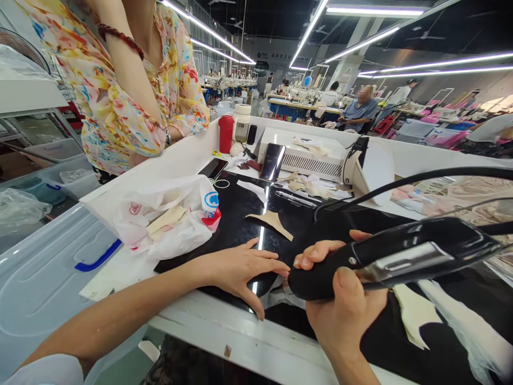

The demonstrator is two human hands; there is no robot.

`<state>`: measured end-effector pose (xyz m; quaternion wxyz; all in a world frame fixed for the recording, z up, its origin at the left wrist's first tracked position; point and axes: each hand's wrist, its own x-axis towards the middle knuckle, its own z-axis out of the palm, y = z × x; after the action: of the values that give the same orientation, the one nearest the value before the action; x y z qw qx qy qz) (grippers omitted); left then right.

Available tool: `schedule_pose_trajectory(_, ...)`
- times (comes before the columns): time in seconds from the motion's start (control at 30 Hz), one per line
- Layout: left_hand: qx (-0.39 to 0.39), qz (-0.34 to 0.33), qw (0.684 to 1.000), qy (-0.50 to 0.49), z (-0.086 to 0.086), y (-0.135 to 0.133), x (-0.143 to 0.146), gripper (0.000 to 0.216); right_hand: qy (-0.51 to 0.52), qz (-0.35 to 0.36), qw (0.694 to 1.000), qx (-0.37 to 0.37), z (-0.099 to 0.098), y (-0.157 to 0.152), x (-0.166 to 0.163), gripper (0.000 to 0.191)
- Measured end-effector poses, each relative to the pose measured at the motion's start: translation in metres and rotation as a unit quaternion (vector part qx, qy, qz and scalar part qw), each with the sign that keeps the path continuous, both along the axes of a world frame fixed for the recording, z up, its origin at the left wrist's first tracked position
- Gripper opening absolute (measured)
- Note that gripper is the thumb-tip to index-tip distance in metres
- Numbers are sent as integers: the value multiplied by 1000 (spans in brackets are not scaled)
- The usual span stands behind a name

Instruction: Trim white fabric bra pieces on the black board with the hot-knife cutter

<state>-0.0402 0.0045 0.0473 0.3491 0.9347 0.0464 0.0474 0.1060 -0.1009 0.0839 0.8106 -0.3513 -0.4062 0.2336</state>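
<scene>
My right hand (348, 305) is wrapped round a black corded hand tool (388, 262) with a silver strip along its side; its exact kind I cannot make out. The tool's front end points left and down, low over the black work surface (304, 246). My left hand (244, 270) lies with fingers spread on that surface, its fingertips close to the tool's front end. Under the tool is a thin, translucent grey piece (282, 297), partly hidden. A beige curved cut piece (272, 222) lies beyond my hands, and a cream cut piece (414, 315) is to the right.
A white plastic bag (172, 214) with beige pieces sits at the left. Behind stand a phone (273, 161), a red cup (226, 133), a vented white box (308, 155) and scraps. A black cable (420, 184) arches across the right. A person in a floral shirt (132, 112) leans at the table's left edge.
</scene>
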Motion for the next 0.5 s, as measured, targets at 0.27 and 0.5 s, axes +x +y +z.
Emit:
schedule_pose_trajectory(0.27,0,0,1000,8,1,0,0,90,7,10,1000,-8,0,-3,-5,39)
schedule_pose_trajectory(0.5,0,-4,1000,14,3,0,-1,88,-9,30,1000,0,-3,-5,-14,40)
